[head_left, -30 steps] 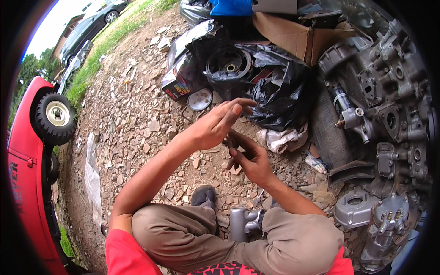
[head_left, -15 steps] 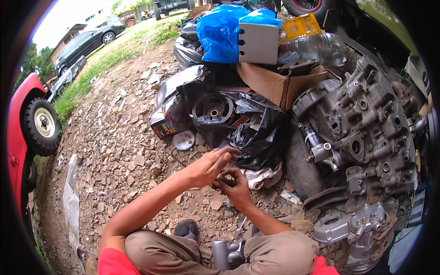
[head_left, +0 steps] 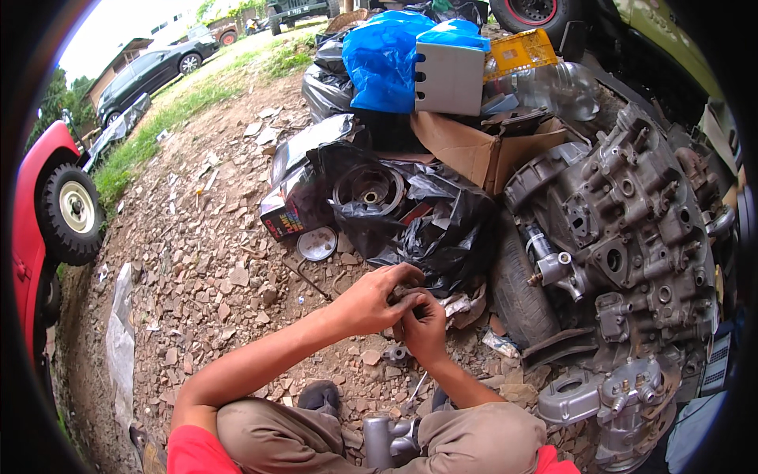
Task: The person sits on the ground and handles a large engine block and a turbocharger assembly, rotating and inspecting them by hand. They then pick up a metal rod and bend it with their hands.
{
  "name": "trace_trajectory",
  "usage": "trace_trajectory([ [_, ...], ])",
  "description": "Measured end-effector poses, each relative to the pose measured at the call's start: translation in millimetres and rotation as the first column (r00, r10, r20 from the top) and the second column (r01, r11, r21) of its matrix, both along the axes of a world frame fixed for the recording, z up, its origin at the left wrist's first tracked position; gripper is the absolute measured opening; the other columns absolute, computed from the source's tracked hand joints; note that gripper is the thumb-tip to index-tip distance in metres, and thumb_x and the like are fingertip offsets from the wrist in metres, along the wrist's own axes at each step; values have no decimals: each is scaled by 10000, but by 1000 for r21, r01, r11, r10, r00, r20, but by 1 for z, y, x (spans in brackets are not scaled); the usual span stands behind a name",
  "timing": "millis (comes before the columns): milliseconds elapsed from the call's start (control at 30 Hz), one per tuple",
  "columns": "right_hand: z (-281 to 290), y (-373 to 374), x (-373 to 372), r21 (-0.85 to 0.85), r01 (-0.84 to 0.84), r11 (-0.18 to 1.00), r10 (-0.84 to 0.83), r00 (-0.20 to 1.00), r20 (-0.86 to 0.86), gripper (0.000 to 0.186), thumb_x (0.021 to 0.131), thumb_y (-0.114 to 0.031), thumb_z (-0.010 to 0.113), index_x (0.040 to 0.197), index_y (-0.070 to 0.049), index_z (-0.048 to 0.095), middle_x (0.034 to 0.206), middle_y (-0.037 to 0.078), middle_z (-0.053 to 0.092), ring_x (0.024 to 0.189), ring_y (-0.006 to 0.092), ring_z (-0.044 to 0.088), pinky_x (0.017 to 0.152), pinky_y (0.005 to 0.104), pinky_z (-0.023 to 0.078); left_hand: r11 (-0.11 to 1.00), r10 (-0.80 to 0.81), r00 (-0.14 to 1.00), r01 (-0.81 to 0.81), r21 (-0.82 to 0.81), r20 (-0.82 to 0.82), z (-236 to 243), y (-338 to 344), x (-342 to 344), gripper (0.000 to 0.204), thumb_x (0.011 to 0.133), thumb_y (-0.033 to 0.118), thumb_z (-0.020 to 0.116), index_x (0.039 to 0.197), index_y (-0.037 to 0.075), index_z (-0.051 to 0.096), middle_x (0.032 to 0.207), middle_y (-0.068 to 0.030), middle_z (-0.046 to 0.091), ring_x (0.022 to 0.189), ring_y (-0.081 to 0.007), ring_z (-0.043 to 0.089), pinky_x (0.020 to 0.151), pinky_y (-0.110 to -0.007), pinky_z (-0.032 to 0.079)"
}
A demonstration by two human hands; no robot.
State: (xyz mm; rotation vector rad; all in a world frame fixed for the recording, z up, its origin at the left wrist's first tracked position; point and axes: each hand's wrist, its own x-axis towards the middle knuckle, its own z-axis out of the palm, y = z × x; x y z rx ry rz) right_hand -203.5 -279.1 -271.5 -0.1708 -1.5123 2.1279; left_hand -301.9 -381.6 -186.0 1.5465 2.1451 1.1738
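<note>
My left hand (head_left: 371,302) and my right hand (head_left: 422,332) meet in front of me, fingers curled round a small dark object (head_left: 401,294) that they mostly hide. Below them a small metal part (head_left: 395,355) lies on the rubble. A silver pipe fitting (head_left: 381,438) stands between my bent legs. Just beyond my hands are a black plastic bag (head_left: 442,241) with a metal pulley (head_left: 369,192) in it, and a round tin lid (head_left: 317,243).
Stony ground (head_left: 205,300) spreads leftward to a red vehicle (head_left: 35,205). On the right lie a tyre (head_left: 521,308), engine castings (head_left: 624,229) and a silver cylindrical part (head_left: 632,411). Behind are cardboard (head_left: 450,146), blue bags (head_left: 375,59) and a yellow crate (head_left: 517,51).
The head view has tilted up, showing more of the pile. My left hand's fingers have moved from stretched out above the right hand to curled down together with it on the small object.
</note>
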Motion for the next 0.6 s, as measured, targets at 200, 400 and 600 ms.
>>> trace_trajectory([
  [200,1,26,-3,55,128,990,-131,989,72,166,950,-156,689,997,-8,631,877,9,648,761,37,585,669,198,498,988,147,989,-145,-55,34,-2,1,-7,282,867,148,706,1093,-4,633,979,-156,700,937,-280,680,824,-377,522],
  [400,2,36,-3,-42,216,976,-212,974,80,188,918,-196,733,924,-24,659,858,1,657,760,36,564,676,191,465,983,144,984,-130,-129,108,11,-3,-6,285,851,107,709,1116,20,650,885,-135,714,827,-203,686,761,-346,526],
  [600,0,24,-3,454,476,753,-426,879,-215,139,872,-74,742,966,-35,648,1003,85,644,927,158,600,815,305,491,990,95,979,-74,-123,178,5,-5,-5,298,856,95,700,1140,23,649,895,-112,724,790,-147,662,727,-326,535],
])
